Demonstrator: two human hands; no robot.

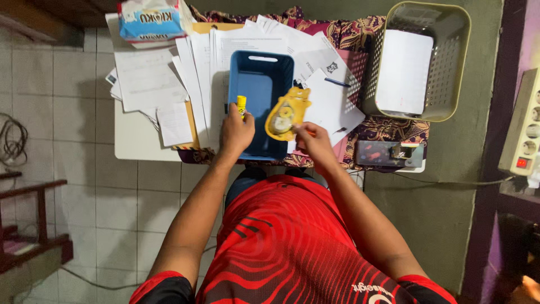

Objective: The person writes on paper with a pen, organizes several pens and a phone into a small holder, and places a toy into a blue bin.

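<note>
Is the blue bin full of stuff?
No, the blue bin looks empty inside; the left hand holds a yellow glue stick at its edge.

Item count, low table and surroundings, head view.

Two bins were counted: one blue bin [260,112] at centre frame and one beige perforated basket [457,67] at upper right. One yellow glue stick [241,106] and one yellow tape dispenser [287,114] were seen, one in each of two hands: left hand [235,134], right hand [315,145]. One tissue pack [151,19] lay at upper left, one pen [336,82] on the loose paper sheets [149,79], too overlapped to count. One power strip [524,132] sat at right edge.
</note>
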